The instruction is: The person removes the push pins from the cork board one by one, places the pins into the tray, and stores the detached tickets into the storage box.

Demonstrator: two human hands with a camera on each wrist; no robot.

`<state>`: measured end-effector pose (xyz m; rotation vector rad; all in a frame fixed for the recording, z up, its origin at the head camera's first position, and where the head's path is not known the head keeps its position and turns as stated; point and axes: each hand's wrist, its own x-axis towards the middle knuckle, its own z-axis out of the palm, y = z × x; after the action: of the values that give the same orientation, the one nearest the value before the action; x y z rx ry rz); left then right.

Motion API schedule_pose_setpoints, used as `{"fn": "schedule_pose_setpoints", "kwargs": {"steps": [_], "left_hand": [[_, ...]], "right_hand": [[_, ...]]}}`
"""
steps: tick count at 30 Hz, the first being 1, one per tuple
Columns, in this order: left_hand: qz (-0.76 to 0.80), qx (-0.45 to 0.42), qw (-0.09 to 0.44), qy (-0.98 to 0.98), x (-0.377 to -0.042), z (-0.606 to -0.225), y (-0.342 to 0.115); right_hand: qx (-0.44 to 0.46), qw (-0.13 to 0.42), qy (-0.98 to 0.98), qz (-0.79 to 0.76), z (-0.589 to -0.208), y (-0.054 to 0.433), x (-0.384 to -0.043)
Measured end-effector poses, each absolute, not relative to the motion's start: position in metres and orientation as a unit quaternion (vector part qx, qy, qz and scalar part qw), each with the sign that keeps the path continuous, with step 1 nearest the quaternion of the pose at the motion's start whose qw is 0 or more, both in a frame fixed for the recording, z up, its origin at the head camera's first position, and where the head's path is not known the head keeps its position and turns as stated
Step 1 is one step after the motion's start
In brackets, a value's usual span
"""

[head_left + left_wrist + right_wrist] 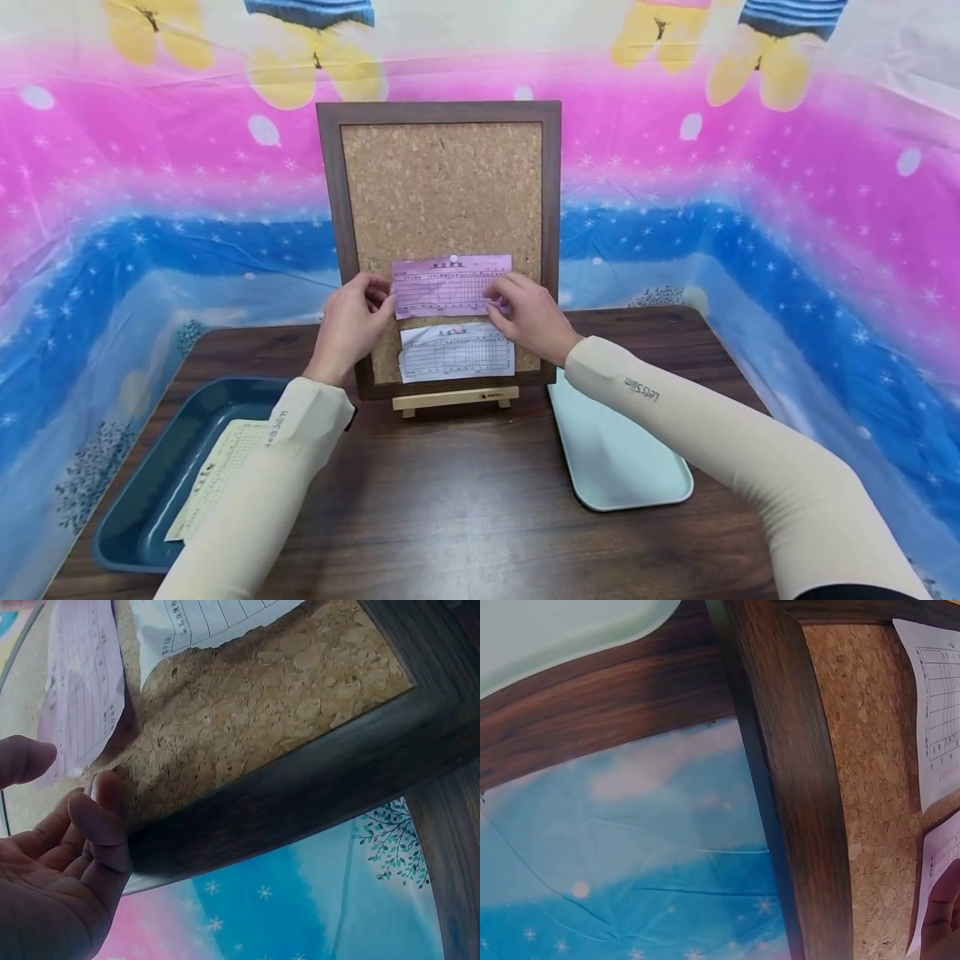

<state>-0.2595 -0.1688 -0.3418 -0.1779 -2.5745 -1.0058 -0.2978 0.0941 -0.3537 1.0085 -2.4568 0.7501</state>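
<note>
A pink printed form slip (442, 292) is on the corkboard (442, 183), with a white pushpin (453, 259) at its top edge. Below it hangs a white form slip (457, 354). My left hand (351, 321) is beside the pink slip's left edge; in the left wrist view its thumb (28, 760) stands apart from the loosely bent fingers (97, 825). Over the pink slip's right part is my right hand (534, 315), thumb and index fingertip apart. Only a bit of that hand shows in the right wrist view, so contact with the paper is unclear.
The board's dark wooden frame (551, 250) rests on a small wooden easel (457, 401). At the left, a dark blue tray (127, 508) holds pale yellow form paper (213, 467). A pale green tray (622, 467) lies at the right on the brown table (450, 517).
</note>
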Motion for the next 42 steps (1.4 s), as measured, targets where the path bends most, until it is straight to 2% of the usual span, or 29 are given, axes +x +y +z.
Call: {"fn": "schedule_pose_setpoints", "kwargs": {"steps": [22,42], "left_hand": [[-0.329,-0.073,0.196,-0.921,-0.263,-0.341,-0.164],[-0.325,-0.067,0.190,-0.924,-0.262,-0.341,-0.160]], "right_hand": [[0.375,0.208,-0.877,0.217,-0.313,0.060,-0.316],[0.341,0.218,-0.891,0.206,-0.306,0.038,-0.326]]}}
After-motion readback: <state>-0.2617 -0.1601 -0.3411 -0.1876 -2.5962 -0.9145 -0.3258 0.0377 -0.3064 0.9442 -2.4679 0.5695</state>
